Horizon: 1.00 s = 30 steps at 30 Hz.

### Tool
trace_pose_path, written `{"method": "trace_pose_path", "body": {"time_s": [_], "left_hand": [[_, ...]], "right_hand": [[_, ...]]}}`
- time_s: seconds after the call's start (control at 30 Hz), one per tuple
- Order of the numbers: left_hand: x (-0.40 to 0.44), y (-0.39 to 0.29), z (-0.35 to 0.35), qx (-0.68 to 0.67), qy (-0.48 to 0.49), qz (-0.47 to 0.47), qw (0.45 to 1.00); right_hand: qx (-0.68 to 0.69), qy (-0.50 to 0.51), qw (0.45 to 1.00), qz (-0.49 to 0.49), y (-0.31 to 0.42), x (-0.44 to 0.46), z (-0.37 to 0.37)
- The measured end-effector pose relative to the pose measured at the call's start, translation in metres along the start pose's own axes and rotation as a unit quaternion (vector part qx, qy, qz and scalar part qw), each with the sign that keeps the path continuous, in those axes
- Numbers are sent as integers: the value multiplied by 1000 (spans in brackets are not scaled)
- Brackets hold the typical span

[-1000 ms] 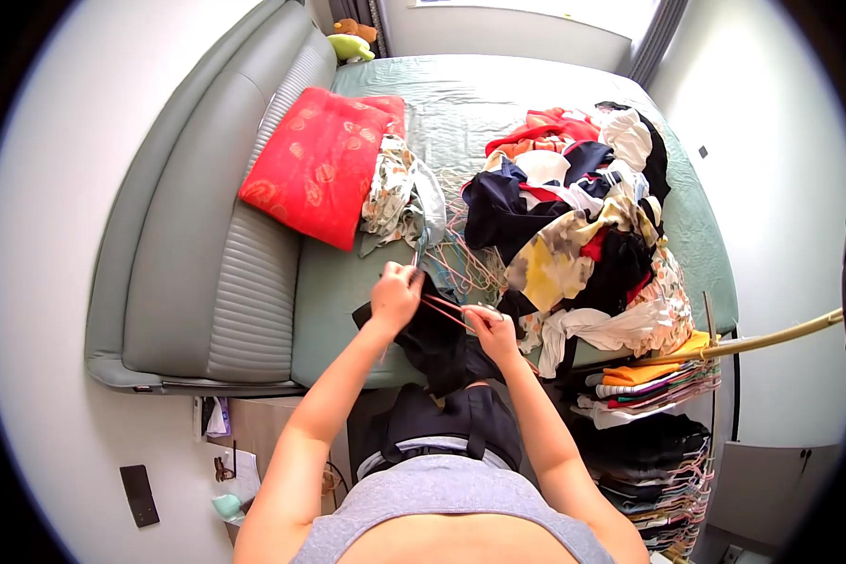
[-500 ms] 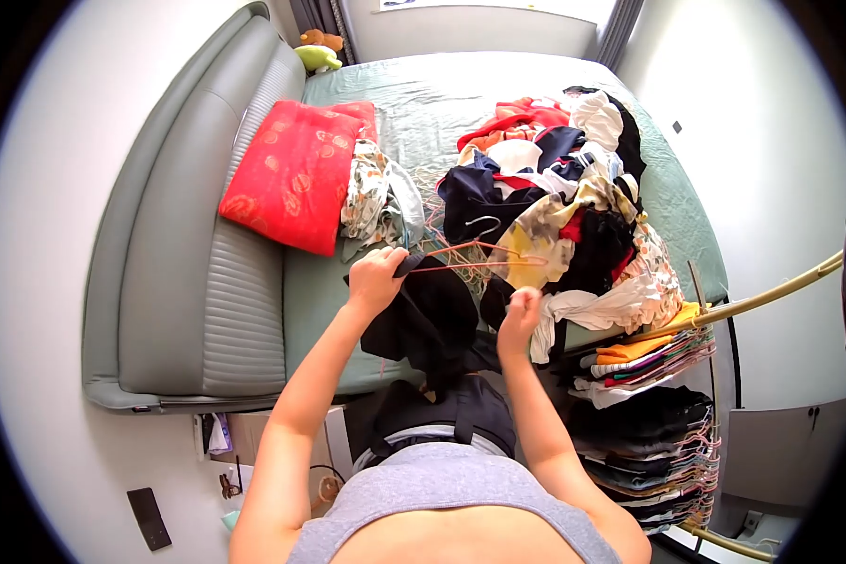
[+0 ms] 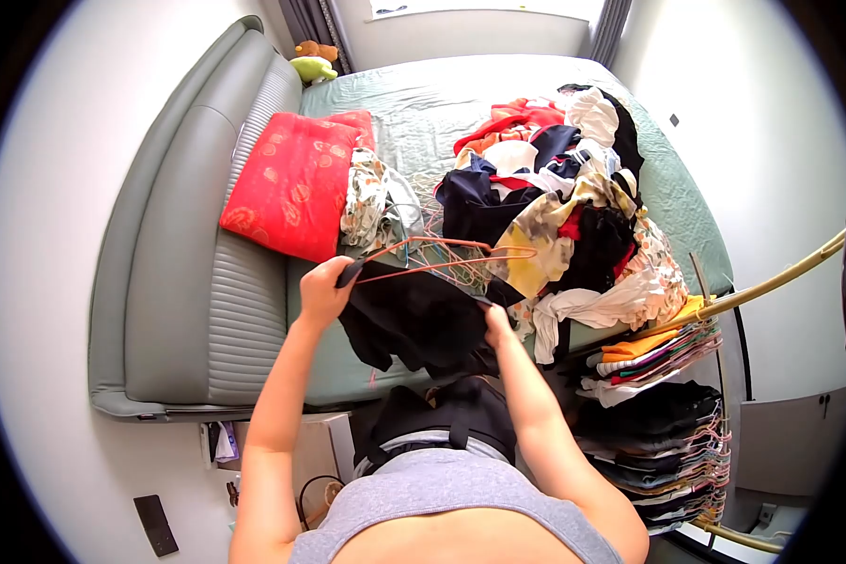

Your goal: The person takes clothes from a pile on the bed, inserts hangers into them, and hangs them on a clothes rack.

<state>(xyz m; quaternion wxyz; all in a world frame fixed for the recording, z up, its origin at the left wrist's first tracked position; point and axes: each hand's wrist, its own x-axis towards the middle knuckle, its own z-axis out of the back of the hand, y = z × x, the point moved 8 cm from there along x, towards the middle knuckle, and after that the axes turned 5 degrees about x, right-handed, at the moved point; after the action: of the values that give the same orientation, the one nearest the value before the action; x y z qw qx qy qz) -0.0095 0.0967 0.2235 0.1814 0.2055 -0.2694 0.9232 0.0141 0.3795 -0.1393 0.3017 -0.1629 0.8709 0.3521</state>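
A black garment [image 3: 414, 320] hangs stretched between my two hands, its upper edge slanting down to the right. My left hand [image 3: 324, 293] is closed on one corner of it, together with one end of a thin orange hanger [image 3: 395, 274]. The hanger's other end points right, over the bed, in front of a yellow patterned garment. My right hand [image 3: 498, 325] pinches the opposite corner of the black garment, below the hanger's free end. The garment's exact kind is hard to make out.
A heap of clothes [image 3: 526, 188] covers the bed's right part. Loose hangers [image 3: 428, 202] lie mid-bed beside a red pillow [image 3: 291, 183]. Hung clothes [image 3: 644, 442] and a brass-coloured rail [image 3: 771, 296] stand at right. The grey headboard [image 3: 169, 244] is at left.
My left hand has moved left with the hanger. My right hand, formerly apart from the garment, has come down and left and now grips its edge, spreading it wider.
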Motion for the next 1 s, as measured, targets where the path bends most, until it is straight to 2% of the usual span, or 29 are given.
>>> {"method": "trace_pose_path", "body": {"time_s": [0.03,0.1,0.17,0.23,0.27,0.43,0.5,0.57,0.63,0.7,0.73,0.77,0.8,0.83,0.9,0.93,0.97,1.0], "left_hand": [[-4,7,2,2,17,-9,1000],[-12,20,1,5,36,-42,998],[-15,19,-2,18,51,-79,995],[-17,17,-6,50,62,-118,990],[-16,18,-7,79,37,-136,987],[-8,20,-20,191,1,-166,967],[-7,22,-28,225,-10,-161,961],[-6,24,-30,228,-31,-134,964],[-5,24,-28,210,-59,-111,970],[-7,21,-31,159,-64,-114,979],[-9,18,-33,133,-66,-115,982],[-11,13,-38,116,-63,-122,984],[-10,5,-42,98,-61,-129,985],[-11,-1,-45,81,-58,-137,986],[-11,4,-54,69,-56,-104,991],[-8,5,-53,64,-73,-97,991],[-6,7,-53,59,-90,-89,990],[-1,5,-48,56,-74,-54,994]], "right_hand": [[15,16,999,-38,17,-11,-7],[-51,-8,997,-49,66,-44,-24],[-117,21,992,42,103,-12,5],[-178,-4,981,81,146,-52,-22],[-199,-22,974,102,159,-57,-22],[-240,-95,947,191,184,-83,-13],[-371,-133,884,249,185,-97,-18],[-430,76,872,222,159,-126,-64],[-436,206,876,19,125,-168,-97],[-357,207,879,239,159,-170,-113],[-455,130,778,412,180,-178,-121],[-529,47,634,562,189,-192,-133],[-573,43,603,554,181,-189,-147],[-602,85,563,559,167,-184,-160],[-595,97,703,378,142,-138,-144],[-515,87,721,456,148,-146,-146],[-518,24,694,499,154,-151,-142],[-506,-23,699,505,159,-156,-139]]}}
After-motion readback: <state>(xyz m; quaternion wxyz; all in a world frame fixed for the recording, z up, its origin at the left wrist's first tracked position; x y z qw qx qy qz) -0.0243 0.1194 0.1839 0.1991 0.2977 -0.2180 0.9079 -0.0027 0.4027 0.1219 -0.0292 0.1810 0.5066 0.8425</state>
